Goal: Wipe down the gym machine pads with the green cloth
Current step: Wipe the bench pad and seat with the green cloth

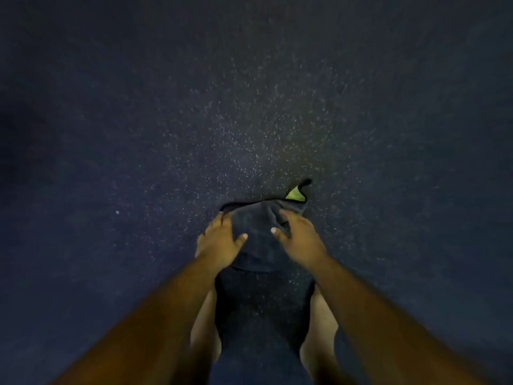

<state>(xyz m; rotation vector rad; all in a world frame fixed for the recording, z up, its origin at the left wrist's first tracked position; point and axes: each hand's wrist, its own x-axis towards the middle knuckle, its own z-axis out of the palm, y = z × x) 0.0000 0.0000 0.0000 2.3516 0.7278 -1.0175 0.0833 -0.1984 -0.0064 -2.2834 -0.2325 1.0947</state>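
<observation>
The cloth shows mostly its dark side; one bright green corner sticks out at its far right. It is bunched between my two hands, low over a dark speckled floor. My left hand holds the cloth's left edge, with the thumb lying across the fabric. My right hand holds the right side, its fingers sunk into a fold. Whether the cloth touches the floor cannot be told. No gym machine pad is in view.
The dark rubber floor with pale flecks fills the whole view. My bare legs show below the cloth, between my forearms. The picture is dim and blurred.
</observation>
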